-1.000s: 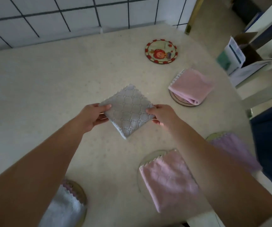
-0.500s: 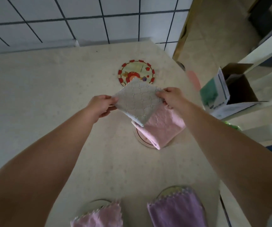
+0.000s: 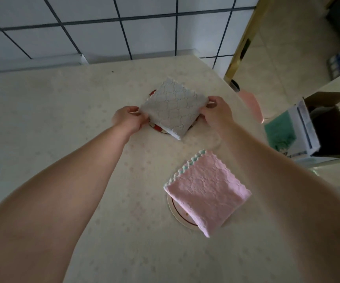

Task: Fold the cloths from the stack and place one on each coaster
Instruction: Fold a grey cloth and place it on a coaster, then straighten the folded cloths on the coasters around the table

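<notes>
Lying nearest on the pale speckled table (image 3: 42, 123) is a folded pink cloth (image 3: 207, 193). It has a wavy edge with a bit of green trim on its far side. It sits on a round white coaster (image 3: 177, 211) and covers most of it, so only the near left rim shows. One corner of the cloth hangs past the coaster.

Farther out, 2 bare arms reach across the table. The left hand (image 3: 127, 119) pinches the left corner of a folded grey cloth (image 3: 174, 108) between thumb and fingers. The right hand (image 3: 216, 114) pinches the right corner the same way. The grey cloth is square and turned like a diamond, with a bumpy pattern and a wavy edge. It is over a round coaster with red marks (image 3: 157, 127), and hides nearly all of it. You cannot tell if the cloth touches the coaster yet.

To the right, past the table edge, an open cardboard box (image 3: 328, 129) stands with green and white packets (image 3: 291, 133) in it. A pink thing (image 3: 251, 105) lies blurred beside the table's far right edge.

At the back, a wall of white tiles (image 3: 148, 37) with dark lines rises behind the table.
</notes>
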